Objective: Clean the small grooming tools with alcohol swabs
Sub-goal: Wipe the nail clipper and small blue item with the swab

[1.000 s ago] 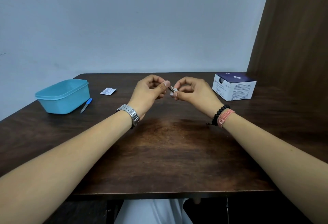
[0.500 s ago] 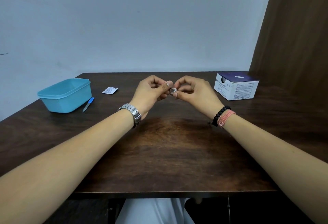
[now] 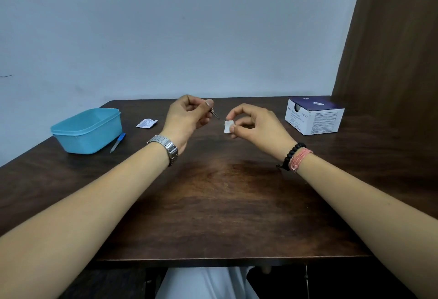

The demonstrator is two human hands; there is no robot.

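Both hands are up over the middle of the dark wooden table (image 3: 213, 204), just above centre of the frame, near each other but not touching.

Left hand (image 3: 187, 118): fingers curled, thumb and forefinger pinching a thin metal tool, looks like tweezers (image 3: 215, 113). Only the pointed end shows, angled down and to the right toward the other hand. The rest is hidden in the fist. A metal wristwatch (image 3: 166, 148) is on that wrist.

Right hand (image 3: 253, 125): thumb and forefinger pinch a small white alcohol swab (image 3: 228, 126), folded or crumpled, at the hand's left edge. The other fingers are loosely curled. A black bead bracelet (image 3: 292, 154) and a pink thread band (image 3: 299, 162) sit on that wrist.

There is a clear gap between tweezer tip and swab; the two are apart, the tip just up-left of the swab.

Left side of the frame: a light blue plastic container (image 3: 87, 130), lidless, stands on the table. A small blue-handled tool (image 3: 117, 142) lies just to the right of it, on the tabletop; it is too small to say exactly what it is. A flat white sachet (image 3: 147, 123) lies further right and up, between the container and the left hand; the print is unreadable.

Upper right: a white and dark blue cardboard box (image 3: 314, 116) sits on the table near its far right edge, well apart from the hands. The label text is too small to read.

Plain pale wall (image 3: 177, 31) behind, brown panel (image 3: 393, 38) at the right edge.
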